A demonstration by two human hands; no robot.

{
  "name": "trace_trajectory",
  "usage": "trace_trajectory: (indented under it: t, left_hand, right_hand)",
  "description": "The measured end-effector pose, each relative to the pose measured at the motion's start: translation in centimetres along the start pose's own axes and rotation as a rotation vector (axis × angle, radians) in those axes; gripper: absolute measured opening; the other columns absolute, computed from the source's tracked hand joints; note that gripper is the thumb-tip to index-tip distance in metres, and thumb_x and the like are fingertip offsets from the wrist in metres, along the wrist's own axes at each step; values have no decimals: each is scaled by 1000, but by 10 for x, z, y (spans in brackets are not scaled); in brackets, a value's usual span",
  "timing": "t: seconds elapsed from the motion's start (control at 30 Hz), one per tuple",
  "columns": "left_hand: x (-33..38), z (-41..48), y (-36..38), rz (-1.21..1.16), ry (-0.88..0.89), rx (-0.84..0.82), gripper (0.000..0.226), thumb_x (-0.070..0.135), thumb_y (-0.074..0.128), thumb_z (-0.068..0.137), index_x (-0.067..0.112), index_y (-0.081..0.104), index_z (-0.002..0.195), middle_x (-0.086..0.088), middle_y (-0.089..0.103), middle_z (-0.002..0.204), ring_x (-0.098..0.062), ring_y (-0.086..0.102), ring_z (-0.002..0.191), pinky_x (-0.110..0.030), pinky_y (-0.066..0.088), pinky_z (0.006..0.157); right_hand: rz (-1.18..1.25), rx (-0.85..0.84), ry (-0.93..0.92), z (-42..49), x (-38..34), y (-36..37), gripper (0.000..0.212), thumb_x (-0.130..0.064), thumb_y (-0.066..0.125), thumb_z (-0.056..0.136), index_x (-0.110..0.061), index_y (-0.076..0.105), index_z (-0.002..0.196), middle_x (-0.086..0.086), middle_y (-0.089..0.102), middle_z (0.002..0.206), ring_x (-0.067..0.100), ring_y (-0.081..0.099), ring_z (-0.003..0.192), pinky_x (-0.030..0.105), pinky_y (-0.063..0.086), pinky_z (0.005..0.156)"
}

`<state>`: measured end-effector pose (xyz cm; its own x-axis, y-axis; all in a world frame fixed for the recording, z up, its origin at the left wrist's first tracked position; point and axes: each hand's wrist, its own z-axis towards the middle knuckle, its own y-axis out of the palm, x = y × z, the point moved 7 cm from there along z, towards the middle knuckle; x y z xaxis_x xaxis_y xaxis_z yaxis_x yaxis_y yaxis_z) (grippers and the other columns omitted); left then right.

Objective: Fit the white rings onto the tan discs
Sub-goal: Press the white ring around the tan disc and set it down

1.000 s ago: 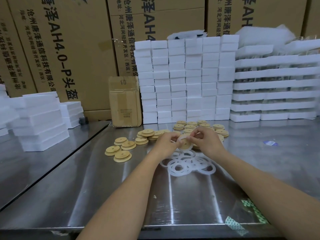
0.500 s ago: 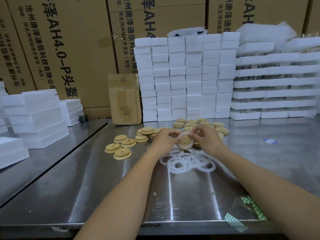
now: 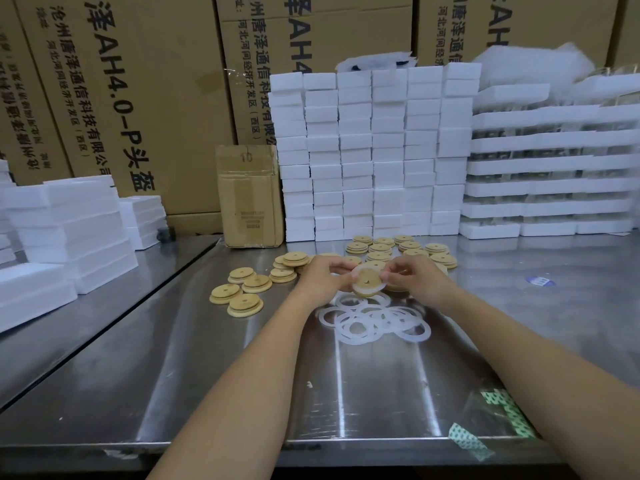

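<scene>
A tan disc (image 3: 367,283) with a centre hole is held up above the steel table, tilted toward me, with a white ring (image 3: 359,270) round its rim. My left hand (image 3: 320,277) pinches its left edge and my right hand (image 3: 414,277) pinches the ring at its right edge. Directly below lies a loose heap of white rings (image 3: 375,320). More tan discs lie in a group to the left (image 3: 242,294) and a larger group behind my hands (image 3: 398,249).
Stacks of white foam blocks (image 3: 374,154) stand behind the discs, with more (image 3: 69,230) on the left table. A small carton (image 3: 249,195) stands at the back. Green-patterned tape scraps (image 3: 498,420) lie near the table's front edge (image 3: 346,441). A blue sticker (image 3: 540,281) lies at right.
The disc has been turned so its face now tilts toward me, and both hands have shifted their fingers round its rim with the ring.
</scene>
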<state>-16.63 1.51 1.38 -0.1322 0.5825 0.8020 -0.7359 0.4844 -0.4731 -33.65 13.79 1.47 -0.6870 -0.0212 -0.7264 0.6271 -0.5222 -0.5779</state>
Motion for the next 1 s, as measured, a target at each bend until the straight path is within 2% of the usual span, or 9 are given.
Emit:
trace_trajectory:
  t: [0.1, 0.23, 0.33, 0.4, 0.5, 0.7, 0.77, 0.9, 1.0]
  left_hand:
    - [2, -2, 1, 2, 2, 2, 23, 15, 80, 97, 13, 81, 120, 2, 79, 111, 11, 71, 81, -7, 51, 64]
    - [1, -4, -2, 21, -42, 20, 16, 14, 78, 97, 17, 78, 113, 2, 79, 103, 1, 74, 81, -11, 54, 64]
    - [3, -6, 2, 8, -62, 9, 23, 16, 80, 93, 24, 73, 113, 6, 80, 98, -7, 76, 89, -27, 59, 80]
    - [10, -8, 8, 24, -30, -2, 30, 29, 83, 91, 30, 75, 120, 8, 79, 104, -7, 74, 99, -30, 59, 87]
    - [19, -7, 14, 47, 35, -4, 30, 37, 82, 92, 27, 80, 120, 10, 79, 112, -7, 71, 108, -30, 58, 95]
    - [22, -3, 6, -54, 27, 36, 25, 16, 82, 95, 15, 81, 120, 1, 81, 113, -14, 74, 109, -31, 60, 95]
    - [23, -2, -1, -194, 4, 76, 23, 11, 80, 96, 15, 81, 119, -2, 82, 111, -13, 75, 105, -28, 62, 90]
    - [18, -4, -2, -462, -93, 96, 25, 7, 78, 96, 10, 79, 121, 6, 84, 97, 1, 77, 82, -12, 56, 66]
    - [18, -8, 4, -486, -127, 77, 23, 10, 78, 97, 14, 79, 120, 9, 83, 95, 3, 75, 79, -12, 55, 62]
  right_hand:
    - [51, -4, 34, -2, 4, -1, 18, -29, 79, 94, -14, 79, 85, -4, 79, 87, 11, 70, 84, 34, 53, 87]
    - [18, -51, 38, -6, 1, 7, 20, -28, 80, 93, -10, 78, 87, 4, 79, 87, 12, 69, 80, 30, 55, 82]
    - [7, -13, 11, -8, -8, 9, 13, -23, 79, 94, -13, 76, 87, 2, 79, 84, 13, 70, 79, 36, 57, 83]
    - [13, 23, -18, -9, -17, 8, 11, -22, 77, 95, -17, 75, 86, 0, 78, 82, 16, 70, 79, 38, 56, 83]
    - [4, 58, -72, -10, -25, 7, 8, -20, 76, 95, -17, 75, 88, 1, 78, 87, 22, 73, 88, 39, 56, 86]
    - [-35, 31, -125, -5, -29, 5, 15, -24, 71, 100, -15, 73, 88, -2, 75, 89, 12, 68, 88, 27, 49, 84]
    - [31, 29, -114, -3, -29, 0, 19, -27, 69, 101, -16, 74, 87, -3, 75, 89, 8, 66, 87, 23, 47, 83]
    - [127, 40, -111, -6, -32, -2, 21, -28, 69, 101, -14, 76, 86, 4, 73, 90, 6, 62, 79, 8, 44, 74]
    - [105, 51, -99, -8, -32, -1, 29, -30, 68, 102, -7, 73, 84, 10, 67, 79, 8, 56, 71, 21, 44, 71]
